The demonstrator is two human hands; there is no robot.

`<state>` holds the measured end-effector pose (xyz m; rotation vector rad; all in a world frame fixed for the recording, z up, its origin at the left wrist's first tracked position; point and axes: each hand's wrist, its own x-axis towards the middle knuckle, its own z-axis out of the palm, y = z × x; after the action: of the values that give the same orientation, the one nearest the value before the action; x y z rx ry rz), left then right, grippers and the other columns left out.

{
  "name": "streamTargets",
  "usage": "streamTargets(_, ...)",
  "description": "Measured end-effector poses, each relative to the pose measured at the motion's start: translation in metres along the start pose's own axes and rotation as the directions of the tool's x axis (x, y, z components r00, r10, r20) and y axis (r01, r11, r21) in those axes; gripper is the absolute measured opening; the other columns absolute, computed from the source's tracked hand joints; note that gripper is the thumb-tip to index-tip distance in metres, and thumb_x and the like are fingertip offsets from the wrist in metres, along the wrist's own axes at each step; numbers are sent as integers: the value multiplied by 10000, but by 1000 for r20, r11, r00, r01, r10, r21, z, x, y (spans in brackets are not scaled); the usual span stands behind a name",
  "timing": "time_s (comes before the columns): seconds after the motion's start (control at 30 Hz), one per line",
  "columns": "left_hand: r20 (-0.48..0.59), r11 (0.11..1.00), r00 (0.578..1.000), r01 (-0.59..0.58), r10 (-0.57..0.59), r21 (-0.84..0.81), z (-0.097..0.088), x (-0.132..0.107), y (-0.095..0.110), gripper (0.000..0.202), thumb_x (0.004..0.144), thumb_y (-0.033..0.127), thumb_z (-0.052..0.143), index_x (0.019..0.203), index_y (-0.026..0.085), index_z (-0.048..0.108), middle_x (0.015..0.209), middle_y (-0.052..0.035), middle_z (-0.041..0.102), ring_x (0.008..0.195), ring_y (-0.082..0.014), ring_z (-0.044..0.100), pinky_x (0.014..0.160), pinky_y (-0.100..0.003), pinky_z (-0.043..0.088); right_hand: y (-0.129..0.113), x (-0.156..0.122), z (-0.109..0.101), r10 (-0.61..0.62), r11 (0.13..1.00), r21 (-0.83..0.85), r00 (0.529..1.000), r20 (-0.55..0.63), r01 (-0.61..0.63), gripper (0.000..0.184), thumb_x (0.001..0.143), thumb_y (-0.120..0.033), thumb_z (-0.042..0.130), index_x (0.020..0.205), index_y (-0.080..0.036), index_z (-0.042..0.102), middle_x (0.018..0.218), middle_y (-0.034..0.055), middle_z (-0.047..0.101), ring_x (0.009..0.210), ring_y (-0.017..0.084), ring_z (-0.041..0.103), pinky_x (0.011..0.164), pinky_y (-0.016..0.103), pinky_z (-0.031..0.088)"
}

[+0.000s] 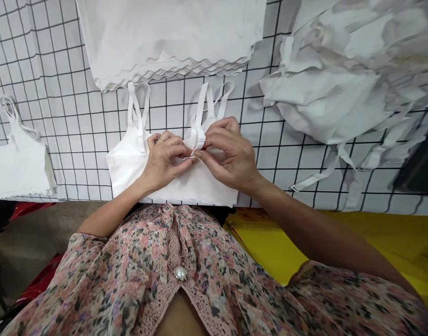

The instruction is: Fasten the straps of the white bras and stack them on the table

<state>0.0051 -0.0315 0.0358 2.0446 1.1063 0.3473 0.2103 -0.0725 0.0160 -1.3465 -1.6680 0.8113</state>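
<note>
A white camisole bra (214, 184) with thin straps lies on the grid-patterned cloth in front of me, its lower edge near the table's front. My left hand (168, 156), with a ring on one finger, pinches the fabric at the base of a strap. Close against it, my right hand (231, 151) has thumb and fingers closed on the same spot, beside the strap's slider (200, 136). The fingertips of both hands almost meet there. Another strap (139, 112) stretches upward on the left side of the garment.
Beyond the garment lies a stack of white fabric pieces (171, 37) with wavy edges. A loose heap of white garments (333, 93) spreads at the right, near a dark object (418, 163). More white strapped tops (21, 163) lie at the left. Something yellow (270, 238) sits below the table edge.
</note>
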Motion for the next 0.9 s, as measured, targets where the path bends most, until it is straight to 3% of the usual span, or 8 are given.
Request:
streamTargets(0.1,-1,1000,1000,18,-18,-18,0,1,-1,184,997,347,770,844,252,736,926,28,761,1026,-211,642,1133,-451,352,-1,0,0,19,1000,20,1000,-16,-19,228,960,-414,741,814,-280,630,818,39,633,1010,307,627,1074,652,538)
streamTargets(0.2,-3,999,1000,29,-29,-26,1,1,-1,180,980,330,792,834,243,734,912,31,763,1029,-210,651,1138,-451,346,0,0,0,-8,1000,8,999,-47,8,172,959,-353,724,819,-280,655,821,30,671,993,290,654,1006,600,575)
streamTargets(0.3,4,999,1000,27,-27,-27,2,2,-3,160,961,307,815,838,238,739,910,30,766,1042,-213,665,1150,-463,339,0,4,-2,-50,998,44,998,-48,52,85,976,-284,679,922,-294,743,920,40,750,1115,300,700,1025,584,599)
streamTargets(0.43,4,1000,1000,25,-25,0,3,3,-5,127,954,302,824,863,244,757,938,13,778,1132,-239,662,1148,-476,346,-5,11,-10,-5,980,197,998,60,-7,308,985,-235,628,1231,-310,797,1255,80,785,1376,311,675,1169,601,589)
streamTargets(0.6,7,1000,1000,14,-14,-2,4,4,-7,150,956,313,820,844,237,755,935,5,781,1096,-238,644,1132,-486,343,-13,23,-22,68,936,335,989,131,-108,519,1002,-237,597,1505,-346,668,1549,63,685,1409,303,693,1200,567,606)
streamTargets(0.73,3,999,1000,-1,1,34,5,5,-10,147,945,310,819,828,243,761,911,4,778,1061,-239,629,1096,-485,346,-8,36,-32,65,963,257,996,56,-77,530,990,-196,549,1487,-347,654,1576,29,673,1524,287,609,1298,562,525)
streamTargets(0.9,1,997,999,-33,33,67,6,5,-16,168,971,356,811,845,251,774,921,3,787,1070,-246,639,1074,-489,342,16,53,-35,31,968,250,996,-83,-9,520,940,-167,544,1419,-330,665,1509,29,722,1458,261,660,1277,549,528)
